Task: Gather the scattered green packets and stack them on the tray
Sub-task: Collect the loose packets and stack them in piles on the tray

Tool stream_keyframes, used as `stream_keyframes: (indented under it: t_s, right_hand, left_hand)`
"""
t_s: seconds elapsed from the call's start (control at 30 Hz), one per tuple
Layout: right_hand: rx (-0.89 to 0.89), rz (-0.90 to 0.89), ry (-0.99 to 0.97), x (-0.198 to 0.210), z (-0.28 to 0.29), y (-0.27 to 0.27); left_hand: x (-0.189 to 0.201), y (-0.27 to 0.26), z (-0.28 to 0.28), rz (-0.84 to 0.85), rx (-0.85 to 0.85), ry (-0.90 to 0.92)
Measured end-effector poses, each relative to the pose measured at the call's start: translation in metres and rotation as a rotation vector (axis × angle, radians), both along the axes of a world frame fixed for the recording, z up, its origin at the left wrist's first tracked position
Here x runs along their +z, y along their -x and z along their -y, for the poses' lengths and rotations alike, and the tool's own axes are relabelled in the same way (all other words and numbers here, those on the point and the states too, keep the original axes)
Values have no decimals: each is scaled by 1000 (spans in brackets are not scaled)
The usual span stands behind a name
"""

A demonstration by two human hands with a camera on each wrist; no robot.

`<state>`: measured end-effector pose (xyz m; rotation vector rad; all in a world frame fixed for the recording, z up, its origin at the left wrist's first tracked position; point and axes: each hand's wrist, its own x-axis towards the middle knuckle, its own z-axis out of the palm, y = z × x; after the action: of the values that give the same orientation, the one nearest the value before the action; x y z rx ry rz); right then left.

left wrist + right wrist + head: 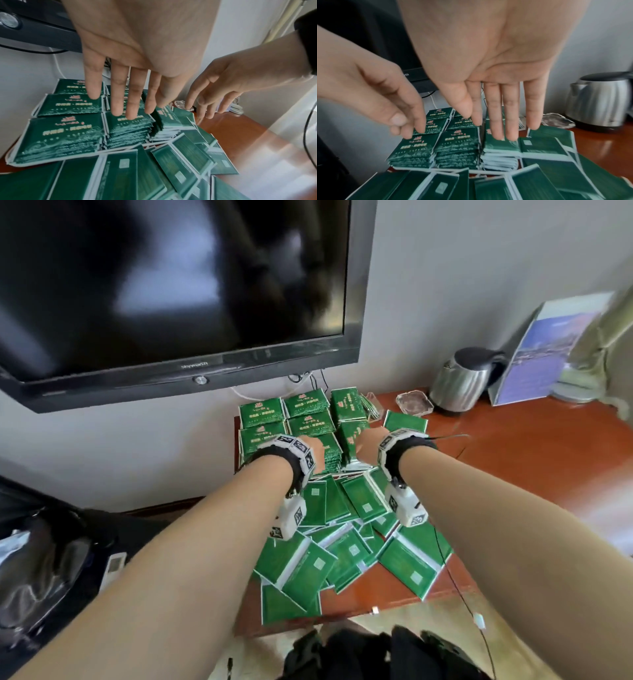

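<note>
Several neat stacks of green packets (301, 419) stand at the back of the table against the wall; the tray beneath them is hidden. More green packets (349, 549) lie scattered in a loose heap in front of the stacks. My left hand (123, 94) is spread flat over the middle stacks, fingers straight, holding nothing. My right hand (496, 115) reaches down over the right-hand stack (501, 143) with straight fingers, also holding nothing. I cannot tell whether the fingertips touch the packets. In the head view both hands (317, 451) (363, 443) sit side by side over the stacks.
A black television (171, 296) hangs on the wall just above the stacks. On the reddish wooden table (531, 460) to the right stand a steel kettle (462, 378), a glass ashtray (414, 402) and a leaflet stand (548, 347). A black bag (51, 559) lies at the left.
</note>
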<state>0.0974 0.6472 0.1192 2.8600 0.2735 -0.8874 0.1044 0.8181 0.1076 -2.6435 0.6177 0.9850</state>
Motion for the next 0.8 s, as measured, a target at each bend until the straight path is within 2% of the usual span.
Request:
stream_keyframes:
  t_s: [0.07, 0.17, 0.33, 0.43, 0.57, 0.67, 0.8]
  right_hand:
    - [-38, -38, 7, 4, 19, 27]
    - [-69, -11, 60, 32, 44, 74]
    - [-211, 45, 44, 43, 101, 97]
    - [-255, 64, 39, 36, 135, 89]
    - [-256, 38, 40, 19, 191, 54]
    - [-182, 47, 70, 3, 235, 20]
    - [-112, -18, 207, 37, 271, 7]
  left_hand:
    - [-10, 10, 21, 12, -55, -33]
    - [-12, 28, 51, 36, -47, -21]
    - [-25, 18, 96, 24, -47, -128]
    - [-29, 8, 125, 46, -77, -127]
    - [12, 18, 175, 120, -7, -63]
    - [16, 5, 213, 168, 63, 38]
    - [-2, -30, 259, 104, 110, 21]
